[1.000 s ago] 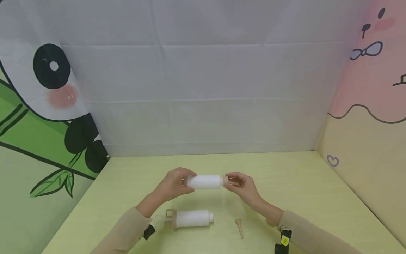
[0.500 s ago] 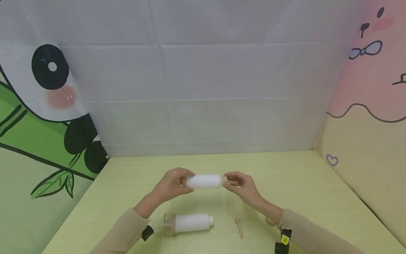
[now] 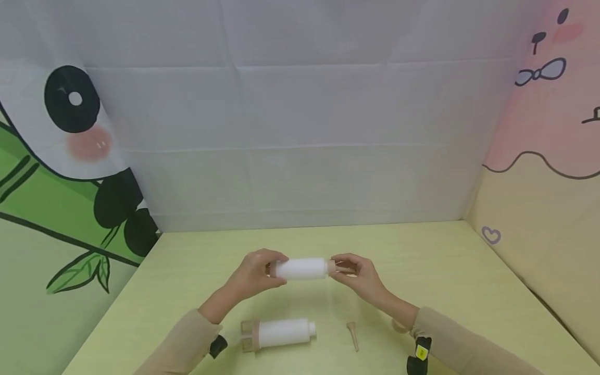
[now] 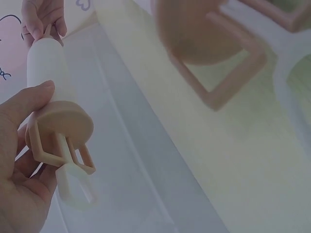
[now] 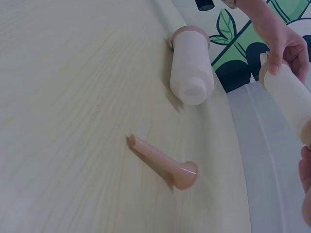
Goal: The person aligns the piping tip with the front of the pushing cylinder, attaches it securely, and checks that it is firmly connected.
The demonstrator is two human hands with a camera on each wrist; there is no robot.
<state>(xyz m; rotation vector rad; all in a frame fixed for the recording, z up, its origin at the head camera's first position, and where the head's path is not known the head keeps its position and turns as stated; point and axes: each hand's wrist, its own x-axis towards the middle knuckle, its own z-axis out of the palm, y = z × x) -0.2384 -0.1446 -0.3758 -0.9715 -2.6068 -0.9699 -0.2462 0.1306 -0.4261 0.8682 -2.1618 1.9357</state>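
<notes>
- Left arm (image 3: 180,338) reaches forward, slanting inward.
- Right arm (image 3: 461,338) mirrors it.
- Left hand (image 3: 257,272) is curled in a grip.
- Right hand (image 3: 360,275) pinches, fingers bent, apart from the left hand.

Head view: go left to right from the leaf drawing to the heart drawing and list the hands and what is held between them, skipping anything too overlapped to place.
Leaf → left hand → syringe → right hand → heart.
</notes>
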